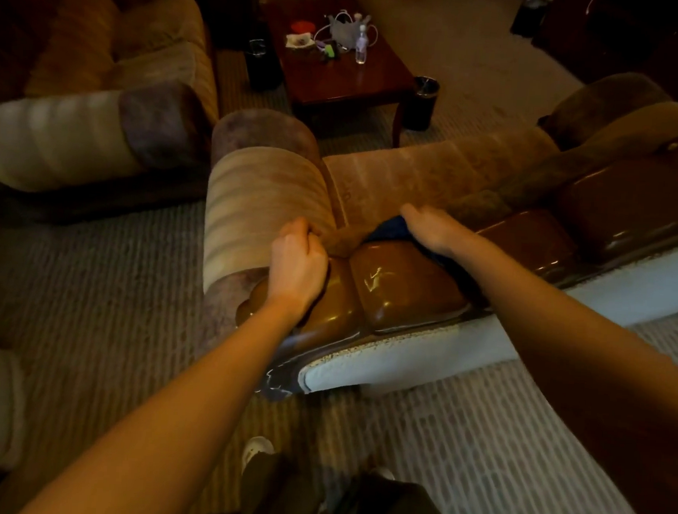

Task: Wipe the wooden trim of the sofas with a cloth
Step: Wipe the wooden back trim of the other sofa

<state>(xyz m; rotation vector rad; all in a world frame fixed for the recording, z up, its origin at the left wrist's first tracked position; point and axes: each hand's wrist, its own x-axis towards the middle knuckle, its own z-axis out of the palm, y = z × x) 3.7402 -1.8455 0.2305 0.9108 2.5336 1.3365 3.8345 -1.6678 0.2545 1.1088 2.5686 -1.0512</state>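
Observation:
I stand behind a sofa whose back is capped by glossy brown wooden trim [402,283]. My right hand [429,226] lies flat on a dark blue cloth [390,226] and presses it against the top of the trim, near the seat cushion. My left hand [296,262] rests on the trim's left end with its fingers curled into the striped fabric of the sofa's armrest [262,197]. Further trim panels [623,201] run off to the right along the sofa back.
A second sofa [94,98] stands at the left. A dark wooden coffee table [339,80] with a bottle and small clutter stands beyond, with a dark bin [422,102] beside it. Striped carpet covers the floor. My shoes show at the bottom.

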